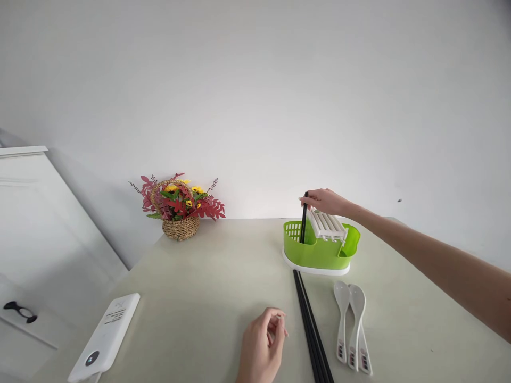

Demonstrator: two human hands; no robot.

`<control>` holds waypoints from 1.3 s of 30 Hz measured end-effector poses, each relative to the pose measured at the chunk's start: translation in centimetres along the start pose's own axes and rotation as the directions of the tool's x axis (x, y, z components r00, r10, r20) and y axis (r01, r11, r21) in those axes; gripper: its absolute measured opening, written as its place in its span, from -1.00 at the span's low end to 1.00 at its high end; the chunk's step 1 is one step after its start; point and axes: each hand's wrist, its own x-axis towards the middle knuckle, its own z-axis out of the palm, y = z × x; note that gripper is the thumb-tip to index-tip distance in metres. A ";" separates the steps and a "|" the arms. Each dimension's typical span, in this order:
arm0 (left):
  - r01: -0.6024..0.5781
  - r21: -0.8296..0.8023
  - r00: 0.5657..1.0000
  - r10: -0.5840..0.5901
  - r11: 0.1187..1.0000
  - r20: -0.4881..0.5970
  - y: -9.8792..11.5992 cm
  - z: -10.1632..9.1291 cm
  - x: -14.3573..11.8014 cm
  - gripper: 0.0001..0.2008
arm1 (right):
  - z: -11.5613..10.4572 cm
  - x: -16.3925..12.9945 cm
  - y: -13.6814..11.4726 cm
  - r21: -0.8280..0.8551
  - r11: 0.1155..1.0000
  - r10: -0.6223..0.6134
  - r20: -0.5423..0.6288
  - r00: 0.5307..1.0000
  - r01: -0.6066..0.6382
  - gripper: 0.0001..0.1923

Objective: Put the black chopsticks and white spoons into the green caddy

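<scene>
While a thin black chopstick (304,223) is pinched upright by the right hand (325,202) in the green holder (319,250), the left hand (261,346) is rested loosely curled, holding nothing, beside more chopsticks (313,332).

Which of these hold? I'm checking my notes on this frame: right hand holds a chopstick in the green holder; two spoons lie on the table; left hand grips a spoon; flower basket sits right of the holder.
1. The right hand holds a black chopstick standing in the green holder: true.
2. Two white spoons lie on the table: true.
3. The left hand grips a spoon: false, it holds nothing, resting beside the black chopsticks.
4. The flower basket sits right of the holder: false, left.
</scene>
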 end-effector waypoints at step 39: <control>-0.058 0.100 0.998 0.055 0.993 0.034 0.6 0.1 -0.1 -0.74 | 13.5 -19.4 -7.2 -0.371 0.929 0.174 0.450 0.876 0.006 -0.63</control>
